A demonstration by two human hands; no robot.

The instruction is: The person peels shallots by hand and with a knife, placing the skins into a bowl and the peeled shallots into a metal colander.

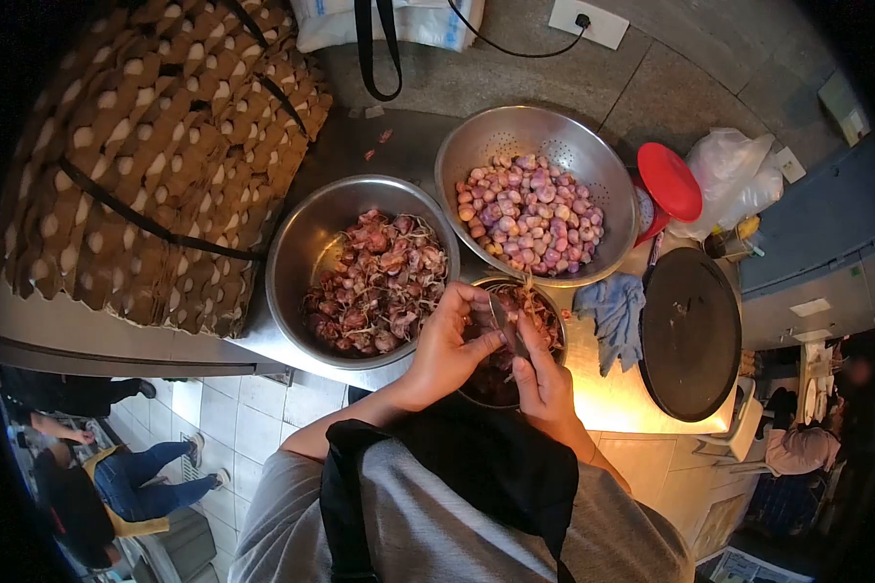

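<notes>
Over a small metal bowl (560, 325) of shallot skins, my two hands meet. My left hand (447, 348) is closed, its fingers curled around a shallot that they mostly hide. A small knife (498, 311) is gripped in my right hand (548, 387), its blade up against the left fingertips. To the left stands a wide steel bowl (278, 282) heaped with unpeeled shallots (379, 282), roots and dry skins still on them. Behind the hands, a steel colander (608, 165) holds many peeled, pink-purple shallots (530, 214).
Strapped egg trays (156, 165) are stacked at the left. On the right of the counter are a blue cloth (612, 316), a round black tray (690, 335), a red scale (669, 185) and plastic bags (734, 175). Other people appear at lower left and far right.
</notes>
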